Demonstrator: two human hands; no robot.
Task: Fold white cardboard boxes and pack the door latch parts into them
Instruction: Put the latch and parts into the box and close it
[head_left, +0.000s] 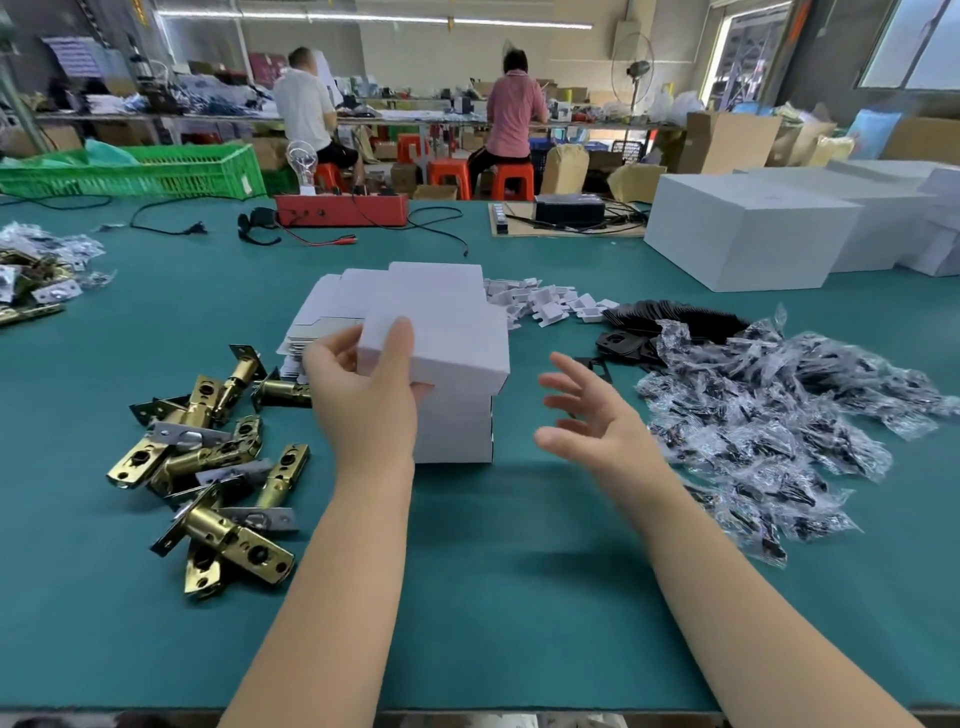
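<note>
Both forearms come up from the bottom edge bare, with no sleeve, cuff or glove anywhere along them up to where the picture cuts them off. The left hand (363, 395) carries no ring, and there is no watch or band on its wrist. The right hand (597, 421) is just as plain, its fingers and wrist uncovered, with short nails on the fingertips that show.
</note>
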